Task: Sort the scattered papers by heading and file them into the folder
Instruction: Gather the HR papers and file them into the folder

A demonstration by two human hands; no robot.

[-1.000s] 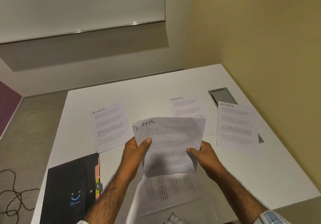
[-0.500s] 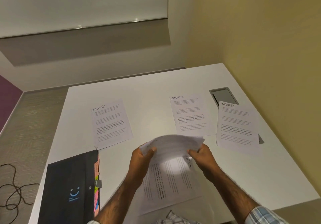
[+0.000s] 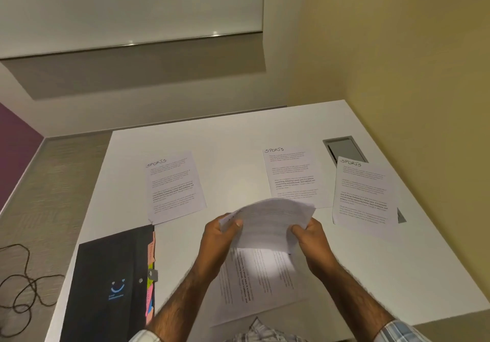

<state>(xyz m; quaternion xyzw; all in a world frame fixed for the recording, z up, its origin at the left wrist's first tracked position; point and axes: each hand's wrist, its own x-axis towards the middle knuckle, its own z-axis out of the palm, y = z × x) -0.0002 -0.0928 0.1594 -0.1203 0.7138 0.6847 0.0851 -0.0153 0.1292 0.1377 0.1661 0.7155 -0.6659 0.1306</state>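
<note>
My left hand point(image 3: 221, 235) and my right hand point(image 3: 313, 240) grip a small stack of white papers point(image 3: 267, 222) by its two side edges, bowed upward over the table. Under the stack a printed sheet point(image 3: 254, 283) lies flat near the front edge. Three sheets headed SPORTS lie face up: one at the left point(image 3: 173, 186), one at the centre right point(image 3: 291, 175), one at the far right point(image 3: 364, 191). A black folder point(image 3: 111, 288) with a blue smiley and coloured tabs lies shut at the front left.
The white table point(image 3: 233, 142) meets a yellow wall point(image 3: 411, 63) on the right. A grey cable hatch point(image 3: 343, 149) sits in the tabletop, partly under the far-right sheet. A dark cable point(image 3: 18, 288) loops on the floor at left.
The stack, held up facing me with an HR heading showing, has tipped down and forward until nearly flat. Both hands dropped toward the table with it.
</note>
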